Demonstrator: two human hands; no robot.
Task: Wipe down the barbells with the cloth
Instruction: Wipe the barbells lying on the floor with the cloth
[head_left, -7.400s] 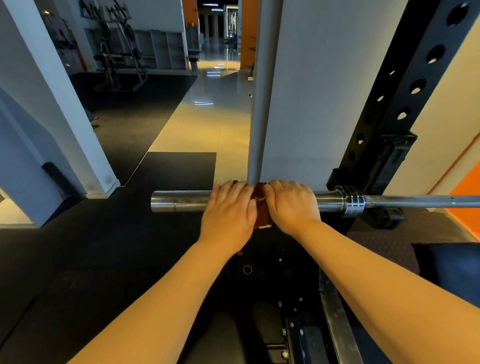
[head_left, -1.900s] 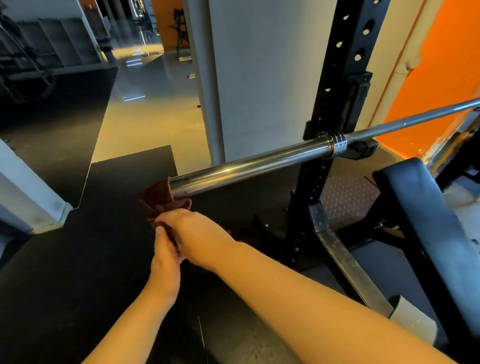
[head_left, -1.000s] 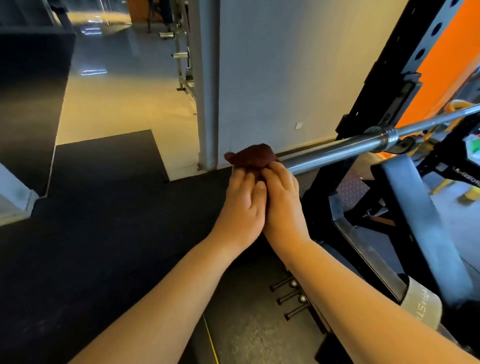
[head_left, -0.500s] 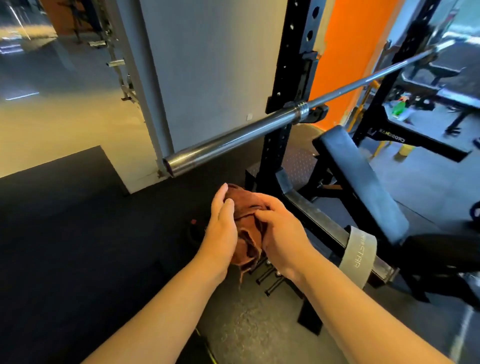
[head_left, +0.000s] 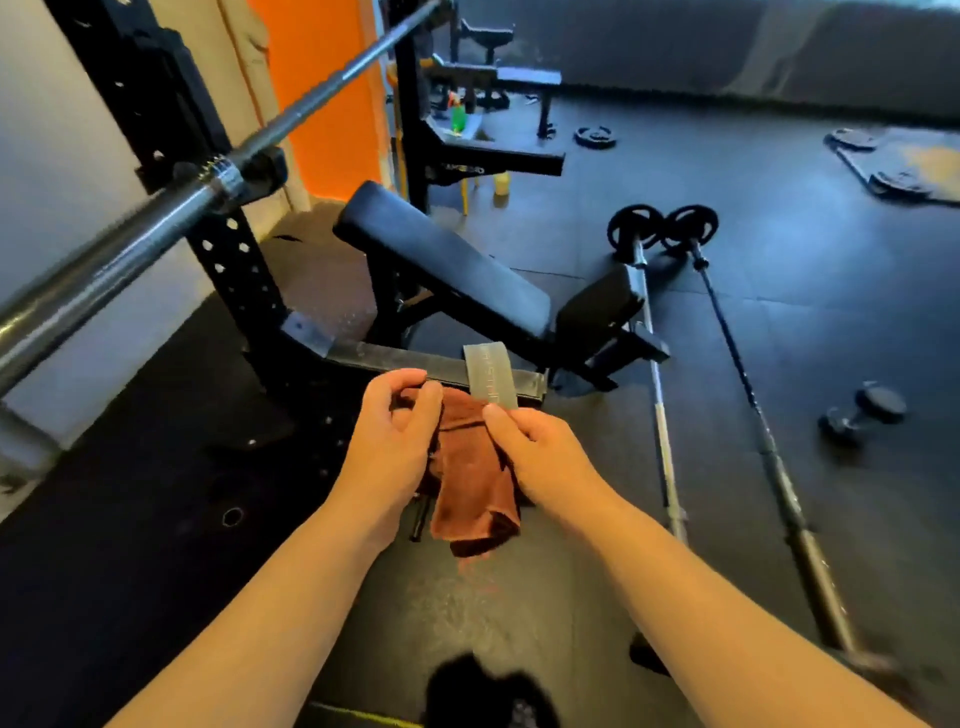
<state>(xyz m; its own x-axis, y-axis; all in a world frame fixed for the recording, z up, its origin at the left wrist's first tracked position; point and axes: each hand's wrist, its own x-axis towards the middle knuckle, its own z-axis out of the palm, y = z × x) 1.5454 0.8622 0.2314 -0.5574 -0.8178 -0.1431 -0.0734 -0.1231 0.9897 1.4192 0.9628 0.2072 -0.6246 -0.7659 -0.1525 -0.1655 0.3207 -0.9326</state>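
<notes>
A person's left hand (head_left: 395, 436) and right hand (head_left: 540, 457) each pinch the rust-brown cloth (head_left: 472, 483) with curled fingers, its loose end hanging between the wrists. Beyond stands a black bench (head_left: 447, 270). The racked barbell (head_left: 119, 254) crosses the rack (head_left: 171, 119) at left. A silver barbell (head_left: 657, 384) and a dark barbell (head_left: 753, 395) lie on the floor at right.

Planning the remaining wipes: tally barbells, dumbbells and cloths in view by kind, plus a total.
Barbells: 3 (racked barbell, silver floor barbell, dark floor barbell)
Dumbbells: 1 (dumbbell, on the floor)
Cloths: 1 (brown cloth, held by left hand and right hand)
Total: 5
</notes>
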